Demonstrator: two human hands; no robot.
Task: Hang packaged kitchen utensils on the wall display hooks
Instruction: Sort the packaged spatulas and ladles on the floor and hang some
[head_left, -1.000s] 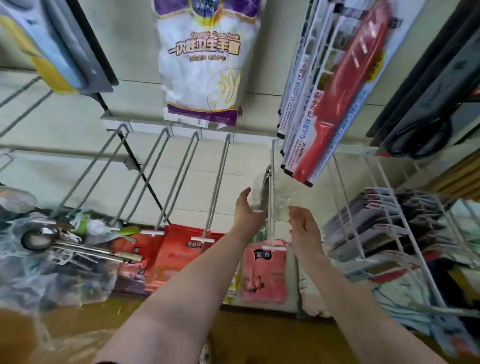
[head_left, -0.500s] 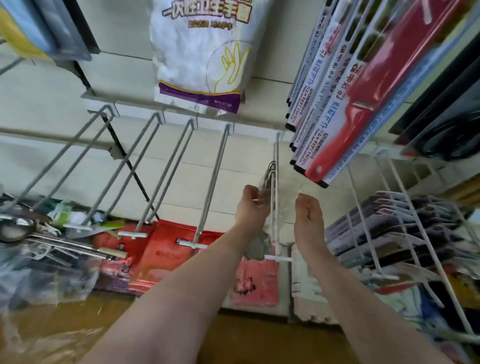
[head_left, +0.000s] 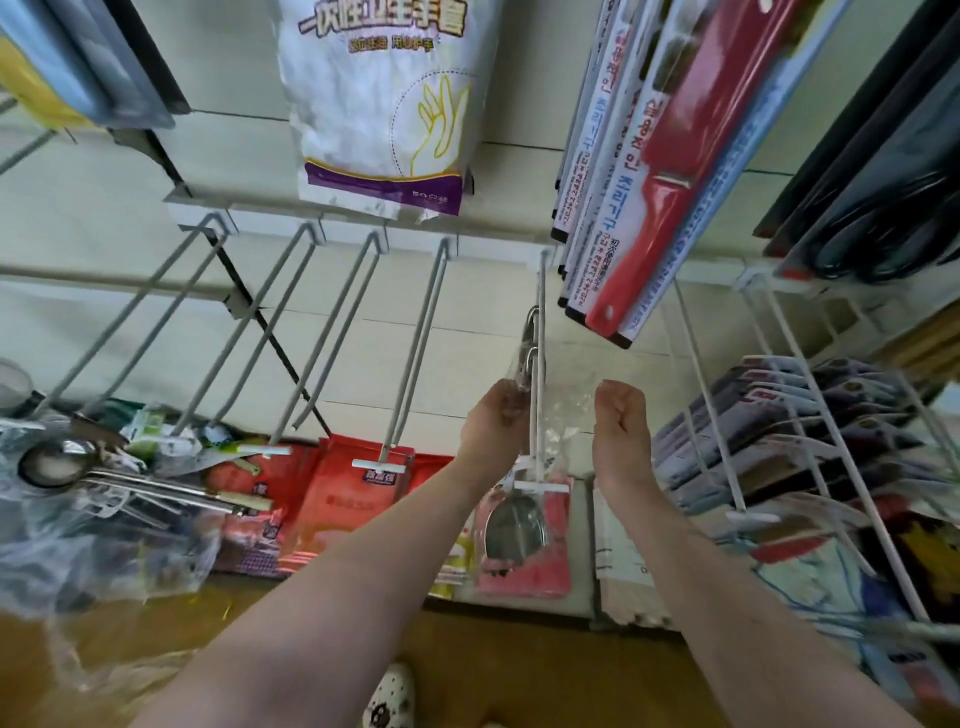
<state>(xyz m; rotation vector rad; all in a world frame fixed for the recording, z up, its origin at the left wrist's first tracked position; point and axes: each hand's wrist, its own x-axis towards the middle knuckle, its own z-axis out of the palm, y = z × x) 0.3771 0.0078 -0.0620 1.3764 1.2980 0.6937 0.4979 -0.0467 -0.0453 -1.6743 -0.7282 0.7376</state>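
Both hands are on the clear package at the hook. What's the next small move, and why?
Probably slide the clear package a little farther back along the hook, then loosen both grips. The left hand and right hand pinch its top beside the rod, and the utensil head already hangs below.

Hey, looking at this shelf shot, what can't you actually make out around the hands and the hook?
All head view:
1. Whether the packaged utensil is threaded onto the hook: the left hand, gripping the bag's top, covers that spot.
2. Whether the right hand holds the bag: its fingertips curl out of sight and the plastic is see-through.
3. The glove pack: its top is cut off by the upper edge.
4. The ladles at left: blurred under crumpled plastic.
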